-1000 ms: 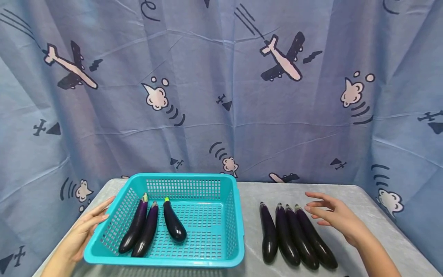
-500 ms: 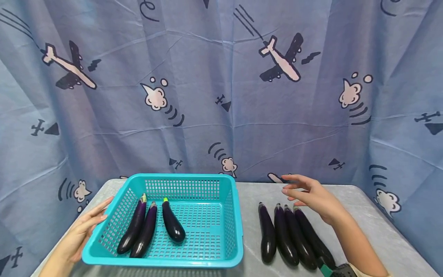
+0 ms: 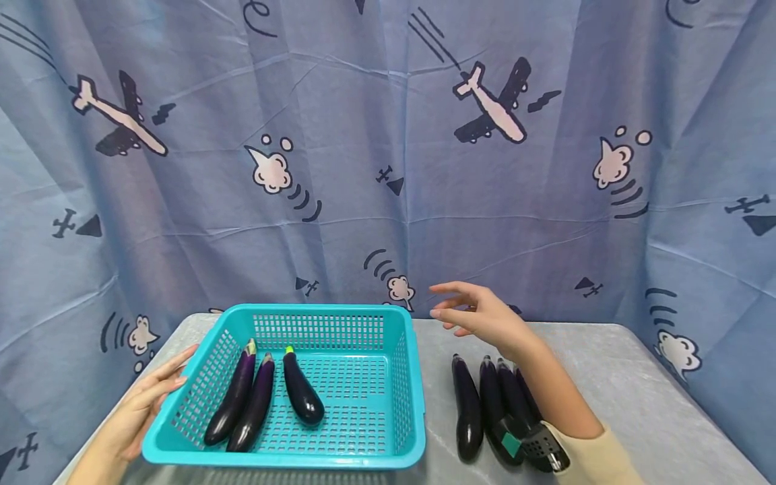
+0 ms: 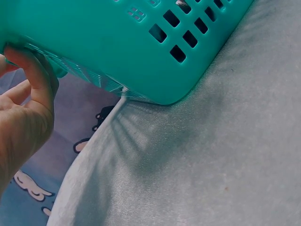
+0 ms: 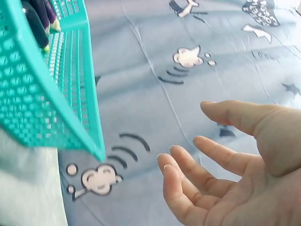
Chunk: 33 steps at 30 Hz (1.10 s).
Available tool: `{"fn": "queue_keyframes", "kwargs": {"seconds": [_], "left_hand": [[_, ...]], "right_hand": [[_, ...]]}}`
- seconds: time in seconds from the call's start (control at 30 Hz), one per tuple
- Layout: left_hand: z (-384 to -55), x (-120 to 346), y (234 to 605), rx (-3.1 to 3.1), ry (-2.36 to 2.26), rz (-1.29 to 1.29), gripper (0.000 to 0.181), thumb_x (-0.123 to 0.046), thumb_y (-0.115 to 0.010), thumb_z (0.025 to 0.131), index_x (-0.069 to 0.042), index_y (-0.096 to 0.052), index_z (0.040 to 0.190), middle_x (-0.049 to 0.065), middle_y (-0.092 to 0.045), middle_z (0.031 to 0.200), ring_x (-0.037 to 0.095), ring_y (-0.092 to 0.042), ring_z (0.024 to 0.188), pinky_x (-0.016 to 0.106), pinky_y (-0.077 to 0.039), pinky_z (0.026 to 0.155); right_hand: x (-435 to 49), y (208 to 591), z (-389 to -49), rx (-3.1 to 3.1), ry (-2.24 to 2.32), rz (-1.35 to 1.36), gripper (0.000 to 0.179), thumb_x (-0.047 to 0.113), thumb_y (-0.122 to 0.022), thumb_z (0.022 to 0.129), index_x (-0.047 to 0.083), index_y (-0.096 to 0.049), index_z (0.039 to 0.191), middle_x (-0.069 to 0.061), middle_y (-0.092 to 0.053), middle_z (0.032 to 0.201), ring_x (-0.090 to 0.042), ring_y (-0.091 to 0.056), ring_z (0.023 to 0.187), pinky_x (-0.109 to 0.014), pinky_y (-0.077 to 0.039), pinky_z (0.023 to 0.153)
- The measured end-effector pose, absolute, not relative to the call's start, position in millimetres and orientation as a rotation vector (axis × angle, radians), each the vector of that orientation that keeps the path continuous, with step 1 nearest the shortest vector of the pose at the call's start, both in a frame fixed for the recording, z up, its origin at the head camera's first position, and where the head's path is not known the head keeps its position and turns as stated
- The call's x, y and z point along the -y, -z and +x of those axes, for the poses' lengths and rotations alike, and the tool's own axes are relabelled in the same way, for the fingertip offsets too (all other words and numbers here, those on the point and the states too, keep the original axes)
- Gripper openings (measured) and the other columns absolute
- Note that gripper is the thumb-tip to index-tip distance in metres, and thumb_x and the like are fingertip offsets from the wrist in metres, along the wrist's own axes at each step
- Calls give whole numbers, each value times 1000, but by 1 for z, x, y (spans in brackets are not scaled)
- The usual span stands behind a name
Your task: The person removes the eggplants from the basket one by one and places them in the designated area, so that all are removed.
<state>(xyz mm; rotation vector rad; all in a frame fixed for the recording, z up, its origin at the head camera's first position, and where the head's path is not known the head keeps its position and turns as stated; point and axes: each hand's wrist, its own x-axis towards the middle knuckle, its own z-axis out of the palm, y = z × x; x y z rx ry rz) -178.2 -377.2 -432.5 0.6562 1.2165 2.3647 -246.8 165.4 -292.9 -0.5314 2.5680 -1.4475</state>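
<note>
My left hand is at the left side of a turquoise plastic basket, its fingers touching the outside near the rim. Three dark purple eggplants lie inside: one eggplant at the left wall, another beside it, and a shorter one toward the middle. My right hand is raised right of the basket, fingers spread and holding nothing, as the right wrist view also shows. Below its forearm, several eggplants lie side by side on the table, the leftmost eggplant fully visible and others partly hidden by the wrist camera.
The grey table carries the basket at left and the loose eggplants at right. A blue curtain printed with airplanes hangs behind the table. A black device with a green patch is strapped at my right wrist.
My right hand has moved left and upward, from the right of the loose eggplants to above their far ends, nearer the basket. My left hand, basket and eggplants stay in place.
</note>
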Motion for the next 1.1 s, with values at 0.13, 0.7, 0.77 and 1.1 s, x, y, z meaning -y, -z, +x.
{"fn": "queue_keyframes", "kwargs": {"seconds": [0.13,0.7,0.77,1.1], "left_hand": [[-178,377,433,-1201,-2362,657,67,-1,-9,113,-28,-51,159,1,-59,151,27,-63,133,45,-58,104],[-179,374,435,-1166,-2374,677,67,-1,-8,113,-26,-49,160,2,-58,153,28,-61,135,45,-56,106],[-179,374,435,-1179,-2374,672,67,-1,-8,113,-26,-50,159,2,-59,152,28,-62,134,45,-57,105],[-178,376,434,-1168,-2375,673,67,-2,-8,113,-26,-49,160,3,-58,153,28,-62,135,46,-57,105]], "right_hand": [[-145,291,-251,-2542,1447,-555,53,24,-72,102,5,-57,150,-18,-71,125,-24,-70,98,-45,-61,89],[-66,298,-270,-2382,1406,-599,48,19,-74,99,9,-63,145,-13,-72,120,-21,-72,91,-39,-62,82],[-56,301,-272,-2375,1387,-610,46,17,-74,99,8,-64,143,-13,-72,119,-20,-72,88,-35,-61,77],[-8,327,-289,-2329,1269,-658,44,12,-75,99,2,-65,140,-17,-75,115,-16,-66,72,-24,-51,58]]}}
